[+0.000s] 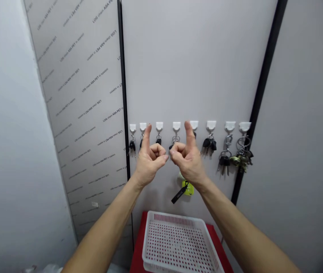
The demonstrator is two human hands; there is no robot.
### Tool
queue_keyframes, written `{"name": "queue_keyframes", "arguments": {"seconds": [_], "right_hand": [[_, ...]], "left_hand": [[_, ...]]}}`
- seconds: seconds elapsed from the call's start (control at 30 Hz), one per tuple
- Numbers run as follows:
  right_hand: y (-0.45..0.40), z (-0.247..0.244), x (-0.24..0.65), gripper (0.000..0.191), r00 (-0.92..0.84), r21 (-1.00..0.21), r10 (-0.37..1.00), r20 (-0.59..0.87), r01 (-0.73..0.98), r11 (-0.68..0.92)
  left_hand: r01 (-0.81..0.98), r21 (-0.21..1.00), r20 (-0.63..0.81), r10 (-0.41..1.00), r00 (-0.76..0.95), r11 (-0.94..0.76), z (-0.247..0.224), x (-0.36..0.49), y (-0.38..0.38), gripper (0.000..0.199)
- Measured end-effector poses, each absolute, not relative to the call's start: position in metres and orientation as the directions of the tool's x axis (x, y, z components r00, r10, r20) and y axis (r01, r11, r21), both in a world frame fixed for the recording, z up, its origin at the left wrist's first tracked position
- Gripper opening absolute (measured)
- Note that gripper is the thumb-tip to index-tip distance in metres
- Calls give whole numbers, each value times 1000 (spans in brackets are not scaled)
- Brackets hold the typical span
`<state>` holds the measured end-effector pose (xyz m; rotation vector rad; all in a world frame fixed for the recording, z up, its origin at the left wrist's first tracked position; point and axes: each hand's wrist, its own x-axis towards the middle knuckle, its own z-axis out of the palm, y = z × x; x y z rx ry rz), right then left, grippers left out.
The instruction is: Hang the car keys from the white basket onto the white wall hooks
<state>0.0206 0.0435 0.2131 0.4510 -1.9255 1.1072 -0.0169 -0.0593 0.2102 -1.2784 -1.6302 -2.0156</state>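
My left hand [150,159] and my right hand [189,159] are raised side by side in front of a row of white wall hooks. On each, the index finger points up, the thumb reaches inward and the other fingers curl. No object shows in either hand, and the thumb tips are close together. Behind them hang key bunches, including black-headed keys [132,145] left of my left hand and more keys [209,143] right of my right hand. Part of a yellow-green key fob [189,188] with a black strap [179,194] shows below my right hand, which hides its upper part.
A white perforated basket [178,218] stands on a red surface [138,242] below the hooks. At the right end hang larger bunches, with brass-coloured keys [243,159]. Dark vertical strips [123,76] divide the wall panels; the left panel [78,98] carries printed lettering.
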Motion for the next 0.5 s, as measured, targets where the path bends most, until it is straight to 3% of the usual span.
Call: {"name": "queue_keyframes", "arguments": {"seconds": [0.1, 0.17, 0.27, 0.33, 0.4, 0.5], "right_hand": [[42, 201, 10, 64, -581, -524, 91, 809, -643, 559], [43, 195, -1, 55, -601, -523, 102, 793, -586, 619], [46, 192, -21, 41, -607, -490, 165, 777, -419, 764], [47, 194, -34, 41, -591, -458, 222, 775, -285, 842], [46, 199, -45, 43, -595, -427, 263, 759, -150, 892], [40, 206, -57, 42, -639, -377, 326, 697, 60, 924]], "left_hand": [[668, 670, 742, 315, -592, -323, 199, -29, -62, 73], [683, 695, 718, 256, -647, -225, 190, -46, -68, 62], [705, 709, 706, -46, -707, 35, 178, -78, -79, 38], [692, 685, 728, -236, -643, 228, 174, -95, -83, 32], [668, 639, 768, -264, -584, 382, 173, -106, -81, 35], [608, 599, 778, -198, -596, 521, 174, -109, -69, 47]]}}
